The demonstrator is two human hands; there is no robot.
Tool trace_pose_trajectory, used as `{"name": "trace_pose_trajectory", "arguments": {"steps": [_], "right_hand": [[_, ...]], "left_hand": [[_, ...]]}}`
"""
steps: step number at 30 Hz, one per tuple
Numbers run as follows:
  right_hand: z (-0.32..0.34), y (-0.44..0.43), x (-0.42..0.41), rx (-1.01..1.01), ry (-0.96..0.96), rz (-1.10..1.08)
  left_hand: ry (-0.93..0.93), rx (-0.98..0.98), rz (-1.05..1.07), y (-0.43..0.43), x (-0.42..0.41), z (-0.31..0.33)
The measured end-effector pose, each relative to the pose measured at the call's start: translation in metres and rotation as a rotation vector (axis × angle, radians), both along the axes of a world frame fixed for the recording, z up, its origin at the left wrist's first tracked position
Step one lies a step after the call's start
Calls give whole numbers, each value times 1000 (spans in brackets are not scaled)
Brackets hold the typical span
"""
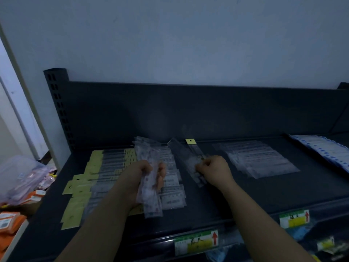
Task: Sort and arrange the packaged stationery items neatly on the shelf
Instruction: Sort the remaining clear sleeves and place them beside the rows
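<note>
Dim view looking down onto a dark metal shelf [245, 195] set against a pale wall [170, 35]. My two bare forearms reach in from the bottom of the frame.

My left hand [145, 174], just left of centre, is clenched around a bundle of pink-printed packets [151, 197]. The bundle stands almost upright in my fist, and its ends stick out above and below my fingers.

My right hand [215, 169], at centre, has its fingers curled and pinches the near end of a few long clear packets [186, 159]. They slant away toward the upper left, and one ends in a small yellow tab [190, 141]. Whether their far ends touch the shelf, I cannot tell.

On the shelf at left lies an overlapping row of yellow-headed packets [85, 186]. Just beside it, partly behind my left hand, is a column of clear packets with white labels [172, 188]. Right of centre sits a flat stack of clear sleeves [260, 159], and at the far right edge a row of blue-edged packets [324, 150].

Two price labels [196, 242] with red arrows are fixed to the shelf's front lip. At the left edge of the frame, off the shelf, are a filled plastic bag [22, 176] and orange packs [11, 222].
</note>
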State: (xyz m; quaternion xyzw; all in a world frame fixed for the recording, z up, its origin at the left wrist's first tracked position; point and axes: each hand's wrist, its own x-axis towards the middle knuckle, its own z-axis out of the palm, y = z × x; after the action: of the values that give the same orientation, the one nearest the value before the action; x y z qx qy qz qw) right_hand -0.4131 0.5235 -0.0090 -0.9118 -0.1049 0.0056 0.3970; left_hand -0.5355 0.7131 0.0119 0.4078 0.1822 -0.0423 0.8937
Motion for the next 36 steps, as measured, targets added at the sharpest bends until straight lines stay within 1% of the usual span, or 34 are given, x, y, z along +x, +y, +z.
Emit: {"name": "trace_pose_trajectory", "arguments": {"steps": [2, 3, 6, 8, 9, 11, 13, 15, 17, 19, 22, 24, 25, 26, 27, 28, 29, 30, 31, 32, 36], "right_hand": [[-1, -7, 3, 87, -30, -39], [0, -9, 4, 164, -32, -67], [9, -17, 5, 520, 65, -142], [22, -26, 1, 791, 145, -123], [30, -32, -1, 873, 161, -95], [44, -49, -5, 910, 167, -31], [50, -65, -5, 868, 222, 68], [52, -74, -4, 782, 309, 186], [48, -72, -6, 689, 374, 292], [44, -60, -11, 633, 413, 359], [41, -37, -19, 660, 457, 386], [38, -25, -17, 760, 481, 326], [35, -21, -16, 780, 454, 273], [31, -19, -12, 706, 369, 216], [25, -17, -8, 516, 229, 173], [20, -16, -5, 267, 86, 152], [14, -15, -3, 36, -18, 152], [8, -14, -2, -142, -76, 152], [4, -12, -1, -237, -92, 145], [2, -10, 0, -264, -93, 135], [6, -6, 1, -291, -48, 88]], "left_hand": [[0, -27, 4, -2, -1, 1], [-1, -35, 5, -2, -1, 2], [-14, -31, 6, -3, -2, 3], [-34, -35, -11, -4, -4, 5], [-46, -46, -17, -4, -4, 6], [-56, -70, -10, -4, -4, 8], [-56, -57, -12, -4, -3, 9], [-46, 0, -47, -5, -2, 11], [-11, 62, -132, -11, -2, 15], [12, 82, -266, -24, -4, 19], [46, 139, -356, -43, -6, 22], [49, 168, -345, -46, -7, 20], [49, 185, -321, -44, -7, 18], [41, 186, -285, -40, -8, 16], [27, 151, -229, -35, -7, 13], [14, 88, -162, -30, -6, 9], [1, 27, -105, -25, -6, 7], [-8, -11, -56, -21, -6, 5], [-14, -36, -18, -19, -7, 4], [-18, -52, 10, -17, -8, 3], [-12, -79, 58, -15, -10, 2]]}}
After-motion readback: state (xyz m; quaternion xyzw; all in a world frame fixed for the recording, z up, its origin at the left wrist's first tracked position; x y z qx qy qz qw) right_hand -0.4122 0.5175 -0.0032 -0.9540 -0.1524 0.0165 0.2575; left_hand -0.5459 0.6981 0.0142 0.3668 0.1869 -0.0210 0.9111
